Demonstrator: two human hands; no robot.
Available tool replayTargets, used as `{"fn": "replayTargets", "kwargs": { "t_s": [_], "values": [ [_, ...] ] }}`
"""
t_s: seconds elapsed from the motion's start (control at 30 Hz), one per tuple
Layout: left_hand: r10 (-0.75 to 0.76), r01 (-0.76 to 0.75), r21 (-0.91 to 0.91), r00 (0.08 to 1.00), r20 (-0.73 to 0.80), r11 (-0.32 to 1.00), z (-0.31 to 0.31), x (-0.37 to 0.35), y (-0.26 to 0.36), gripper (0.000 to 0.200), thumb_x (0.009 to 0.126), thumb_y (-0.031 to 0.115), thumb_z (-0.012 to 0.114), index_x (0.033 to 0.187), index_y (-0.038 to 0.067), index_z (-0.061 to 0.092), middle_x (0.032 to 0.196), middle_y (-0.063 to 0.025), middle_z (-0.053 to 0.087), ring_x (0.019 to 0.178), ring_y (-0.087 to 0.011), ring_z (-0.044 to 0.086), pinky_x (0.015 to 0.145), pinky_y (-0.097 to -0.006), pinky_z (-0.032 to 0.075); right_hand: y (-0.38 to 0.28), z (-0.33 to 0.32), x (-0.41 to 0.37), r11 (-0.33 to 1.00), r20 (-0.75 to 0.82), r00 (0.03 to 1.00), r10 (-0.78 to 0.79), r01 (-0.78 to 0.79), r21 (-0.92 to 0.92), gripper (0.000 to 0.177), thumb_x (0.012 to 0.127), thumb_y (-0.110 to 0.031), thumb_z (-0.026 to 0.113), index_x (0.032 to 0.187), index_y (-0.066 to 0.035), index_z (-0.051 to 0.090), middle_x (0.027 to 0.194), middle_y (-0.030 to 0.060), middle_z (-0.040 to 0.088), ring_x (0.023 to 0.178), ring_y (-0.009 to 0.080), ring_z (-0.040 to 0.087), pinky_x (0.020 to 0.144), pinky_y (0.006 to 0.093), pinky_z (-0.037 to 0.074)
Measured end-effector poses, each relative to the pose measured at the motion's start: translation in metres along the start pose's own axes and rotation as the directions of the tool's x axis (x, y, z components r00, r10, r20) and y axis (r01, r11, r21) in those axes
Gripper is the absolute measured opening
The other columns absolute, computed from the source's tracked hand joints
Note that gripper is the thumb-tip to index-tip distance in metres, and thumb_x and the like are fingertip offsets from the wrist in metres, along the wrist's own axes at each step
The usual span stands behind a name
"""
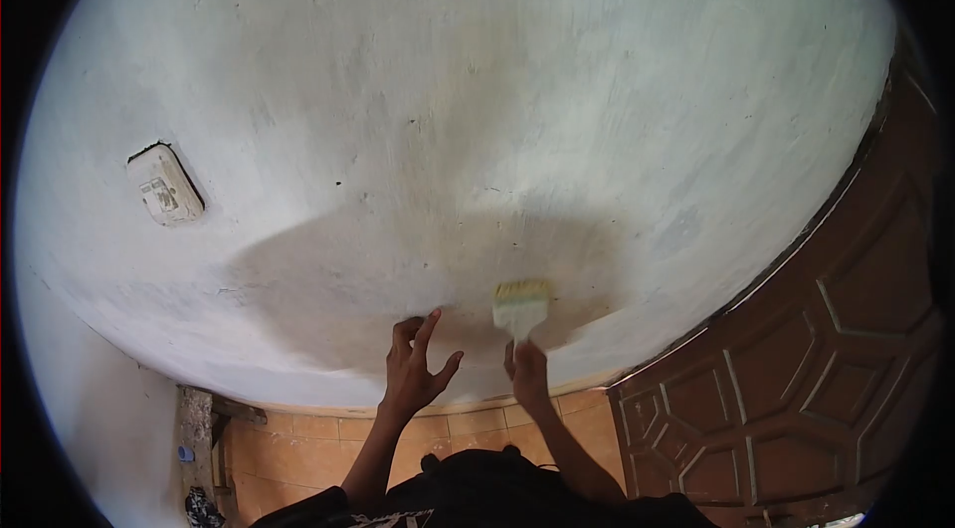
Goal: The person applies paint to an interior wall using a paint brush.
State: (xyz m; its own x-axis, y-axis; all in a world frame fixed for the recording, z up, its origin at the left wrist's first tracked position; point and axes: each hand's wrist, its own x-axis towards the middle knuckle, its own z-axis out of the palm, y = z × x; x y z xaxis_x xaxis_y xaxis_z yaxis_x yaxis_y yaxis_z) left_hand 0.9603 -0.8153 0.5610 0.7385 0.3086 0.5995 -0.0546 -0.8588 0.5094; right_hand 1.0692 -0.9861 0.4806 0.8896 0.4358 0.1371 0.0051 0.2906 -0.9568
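My right hand [528, 372] is wrapped round the handle of a wide paintbrush [521, 311]. Its pale bristles with yellowish tips point up against the whitish wall [398, 150]. To the left of the brush, my left hand [414, 365] is raised close to the wall with its fingers apart and nothing in it. A shadow falls on the wall around both hands. Streaks, small dark pits and grey patches mark the wall's surface.
A paint-smeared light switch [166, 188] sits on the wall at the left. A brown panelled door [766, 399] stands on the right. At lower left is a stained wooden bench [197, 428]; orange floor tiles [298, 448] run below the wall.
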Motion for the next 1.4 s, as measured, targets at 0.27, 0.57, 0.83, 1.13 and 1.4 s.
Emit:
{"fn": "replayTargets", "kwargs": {
  "t_s": [0.27,0.57,0.83,1.13,1.4],
  "values": [
    [0.055,-0.056,0.055,0.998,0.023,0.997,0.001,0.000,-0.004,0.086,0.074,0.021,0.084,0.146,0.011,0.038,0.115,-0.0205,0.046,0.098,-0.0342,0.056,0.079,-0.0415,0.053,-0.071,0.018,0.000,0.995,-0.047,0.995,-0.094,0.095,0.033,0.048,0.101,-0.051,0.049,0.085,-0.005,0.050,0.057,-0.0045,0.040,0.047,0.0055,0.034,0.045,0.0242,0.022],
    [0.037,-0.037,0.031,0.999,0.015,0.999,-0.001,0.001,-0.004,0.081,0.075,0.026,0.083,0.145,0.015,0.044,0.114,-0.0164,0.048,0.101,-0.0310,0.053,0.081,-0.0413,0.052,0.019,-0.010,-0.026,0.999,-0.070,0.997,0.015,-0.017,-0.036,0.038,0.106,-0.038,0.043,0.082,-0.008,0.046,0.059,-0.0037,0.038,0.048,0.0052,0.033,0.045,0.0247,0.023],
    [0.067,-0.069,0.062,0.997,0.040,0.996,-0.002,0.002,-0.004,0.080,0.075,0.026,0.083,0.144,0.016,0.044,0.114,-0.0142,0.048,0.100,-0.0291,0.052,0.080,-0.0397,0.052,-0.085,0.039,0.016,0.989,-0.062,0.994,-0.086,0.092,0.119,0.034,0.106,-0.034,0.044,0.083,-0.009,0.046,0.061,-0.0027,0.041,0.049,0.0051,0.033,0.045,0.0243,0.023],
    [0.085,-0.084,0.110,0.996,0.001,0.990,0.004,0.001,-0.006,0.078,0.075,0.025,0.083,0.143,0.017,0.046,0.112,-0.0131,0.047,0.098,-0.0281,0.053,0.077,-0.0391,0.052,0.009,0.006,-0.052,0.985,-0.041,0.988,0.150,-0.153,-0.080,0.044,0.103,-0.042,0.045,0.078,-0.006,0.050,0.061,-0.0032,0.041,0.055,0.0069,0.037,0.049,0.0260,0.027],
    [0.066,-0.059,0.139,0.997,-0.043,0.989,0.010,0.002,-0.005,0.075,0.075,0.026,0.082,0.142,0.019,0.048,0.111,-0.0120,0.047,0.094,-0.0268,0.053,0.075,-0.0386,0.052,-0.072,0.038,0.007,1.000,-0.069,0.997,-0.020,0.020,0.006,0.042,0.103,-0.042,0.045,0.090,-0.002,0.052,0.067,-0.0020,0.045,0.057,0.0073,0.039,0.051,0.0260,0.032]
  ]
}}
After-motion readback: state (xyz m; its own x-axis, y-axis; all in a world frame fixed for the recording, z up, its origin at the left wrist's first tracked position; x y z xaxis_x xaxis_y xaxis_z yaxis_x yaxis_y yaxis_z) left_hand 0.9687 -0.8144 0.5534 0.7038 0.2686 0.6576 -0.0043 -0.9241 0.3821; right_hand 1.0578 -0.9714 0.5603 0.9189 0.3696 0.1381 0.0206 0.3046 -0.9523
